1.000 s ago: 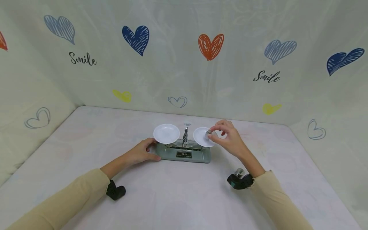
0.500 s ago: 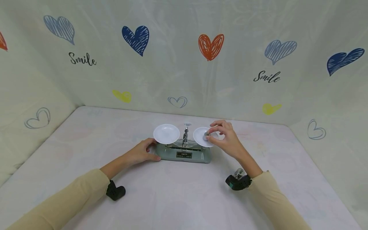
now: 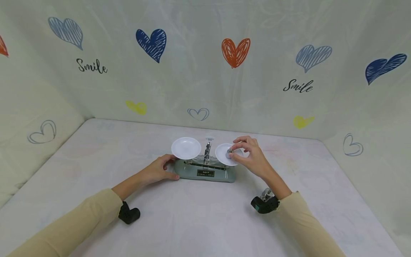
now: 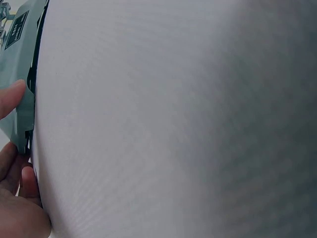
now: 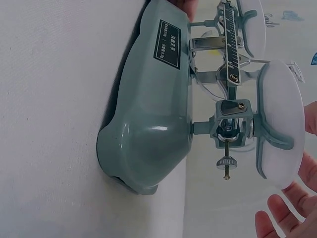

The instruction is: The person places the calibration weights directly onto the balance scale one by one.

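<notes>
A green balance scale point(image 3: 206, 174) stands on the table with two white pans. My left hand point(image 3: 158, 168) holds the left end of its base. In the left wrist view the thumb point(image 4: 12, 99) lies on the front and the other fingers are at the end. Between thumb and index finger my right hand point(image 3: 253, 157) pinches a small silver metal weight point(image 3: 229, 152) at the right pan point(image 3: 223, 160). That pan sits lower than the left pan point(image 3: 186, 148). In the right wrist view the right pan point(image 5: 282, 124) hides the weight, and several fingers point(image 5: 282, 213) show beyond it.
A pale cloth covers the table point(image 3: 192, 221), which ends at a backdrop point(image 3: 192, 82) printed with hearts. Below the right pan a small knurled adjusting nut point(image 5: 227, 163) sticks out. Black camera mounts point(image 3: 129, 213) are worn at both wrists.
My right hand has moved slightly left and down with the weight, toward the middle of the right pan. The right pan has dipped a little and the left pan has risen. My left hand stays put.
</notes>
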{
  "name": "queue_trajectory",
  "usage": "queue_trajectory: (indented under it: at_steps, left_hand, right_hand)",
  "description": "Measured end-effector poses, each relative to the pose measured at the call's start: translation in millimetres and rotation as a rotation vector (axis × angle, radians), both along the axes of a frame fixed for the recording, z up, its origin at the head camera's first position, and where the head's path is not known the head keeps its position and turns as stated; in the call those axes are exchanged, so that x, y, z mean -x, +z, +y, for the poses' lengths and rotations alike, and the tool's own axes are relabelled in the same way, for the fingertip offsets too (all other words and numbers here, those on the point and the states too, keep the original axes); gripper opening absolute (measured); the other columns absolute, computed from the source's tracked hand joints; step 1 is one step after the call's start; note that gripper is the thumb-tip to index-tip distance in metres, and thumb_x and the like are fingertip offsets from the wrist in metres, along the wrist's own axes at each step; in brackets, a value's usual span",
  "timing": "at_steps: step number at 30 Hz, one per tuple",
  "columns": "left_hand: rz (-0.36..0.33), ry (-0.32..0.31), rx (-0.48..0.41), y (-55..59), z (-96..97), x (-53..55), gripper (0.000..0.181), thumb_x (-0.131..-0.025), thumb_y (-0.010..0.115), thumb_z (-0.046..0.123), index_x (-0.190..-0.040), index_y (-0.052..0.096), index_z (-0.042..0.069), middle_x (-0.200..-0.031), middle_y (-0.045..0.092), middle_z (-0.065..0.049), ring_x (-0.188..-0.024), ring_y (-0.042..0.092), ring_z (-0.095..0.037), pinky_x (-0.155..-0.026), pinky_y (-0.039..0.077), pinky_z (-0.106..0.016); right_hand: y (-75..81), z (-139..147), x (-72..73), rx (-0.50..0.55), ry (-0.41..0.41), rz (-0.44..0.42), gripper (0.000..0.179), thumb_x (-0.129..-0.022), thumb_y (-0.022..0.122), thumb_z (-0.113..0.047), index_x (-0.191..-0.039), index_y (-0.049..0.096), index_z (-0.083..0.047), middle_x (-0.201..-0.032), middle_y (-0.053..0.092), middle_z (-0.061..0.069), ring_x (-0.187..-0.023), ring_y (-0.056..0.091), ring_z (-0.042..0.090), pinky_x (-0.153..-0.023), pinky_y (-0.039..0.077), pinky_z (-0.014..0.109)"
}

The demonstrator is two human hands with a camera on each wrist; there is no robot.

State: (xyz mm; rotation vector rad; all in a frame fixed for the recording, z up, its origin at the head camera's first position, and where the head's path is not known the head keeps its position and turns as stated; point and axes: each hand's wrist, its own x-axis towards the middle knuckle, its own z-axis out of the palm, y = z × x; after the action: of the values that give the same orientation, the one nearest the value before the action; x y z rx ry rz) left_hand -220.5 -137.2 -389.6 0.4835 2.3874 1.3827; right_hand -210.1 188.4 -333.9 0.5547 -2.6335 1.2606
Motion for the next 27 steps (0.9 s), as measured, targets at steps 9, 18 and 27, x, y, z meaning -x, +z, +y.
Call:
queue_trajectory:
  at_steps: [9,18,27]
  left_hand:
    - [0.002,0.003,0.008,-0.5,0.1,0.0,0.074,-0.074,0.077,0.014,-0.135,0.039,-0.004,-0.142,0.038,-0.022,-0.133,0.031,-0.038,-0.108,0.03,-0.055]
    - [0.014,-0.008,0.012,0.4,1.4,-1.3,0.074,-0.075,0.077,0.015,-0.135,0.038,-0.005,-0.142,0.037,-0.023,-0.132,0.031,-0.039,-0.107,0.031,-0.055]
    - [0.023,-0.009,0.015,2.5,1.7,-1.3,0.073,-0.076,0.076,0.014,-0.135,0.037,-0.006,-0.141,0.037,-0.024,-0.131,0.032,-0.04,-0.106,0.031,-0.056]
  right_hand:
    - [1.9,0.7,-1.3,-0.017,-0.006,-0.035,0.021,-0.081,0.071,-0.018,-0.098,0.069,-0.005,-0.119,0.053,0.011,-0.113,0.036,0.025,-0.083,0.038,0.036]
    - [3.1,2.4,-2.8,-0.015,-0.001,-0.046,0.024,-0.081,0.071,-0.018,-0.102,0.068,-0.008,-0.119,0.053,0.009,-0.113,0.038,0.023,-0.084,0.04,0.039]
    - [8.3,5.9,-6.3,-0.04,-0.024,-0.072,0.035,-0.081,0.072,-0.028,-0.112,0.065,-0.013,-0.119,0.055,0.005,-0.11,0.046,0.021,-0.087,0.044,0.038]
